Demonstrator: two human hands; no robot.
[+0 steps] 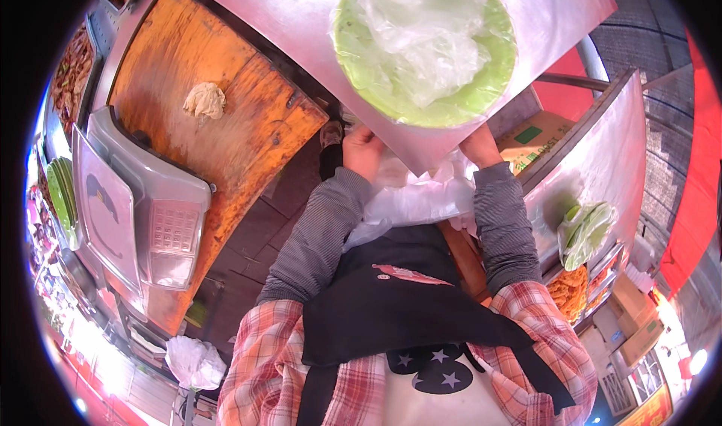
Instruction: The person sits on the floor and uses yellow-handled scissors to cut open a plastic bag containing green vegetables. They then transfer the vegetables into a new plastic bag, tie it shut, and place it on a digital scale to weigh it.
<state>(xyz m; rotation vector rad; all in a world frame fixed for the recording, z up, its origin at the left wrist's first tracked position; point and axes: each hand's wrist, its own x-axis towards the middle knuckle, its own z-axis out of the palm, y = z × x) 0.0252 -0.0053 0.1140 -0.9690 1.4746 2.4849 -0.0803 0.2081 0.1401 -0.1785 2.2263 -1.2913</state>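
Below the near corner of a metal tabletop (271, 3), both hands reach toward a bundle of thin translucent plastic bags (420, 200). My left hand (364, 149) is at the bundle's left side, its fingers curled near the table edge; whether it grips the plastic cannot be told. My right hand (479, 147) is at the right side, its fingers partly hidden by the tabletop corner. On the metal top above them stands a round light-green plate (496, 70) covered with crumpled clear plastic film (428, 48).
Left, a lump of dough (205, 100) lies on a worn wooden board (237, 87) beside a digital scale (169, 240). Right are a cardboard box (533, 138), a metal counter (615, 161) and bagged green dishes (586, 231). Food trays (568, 293) stand at lower right.
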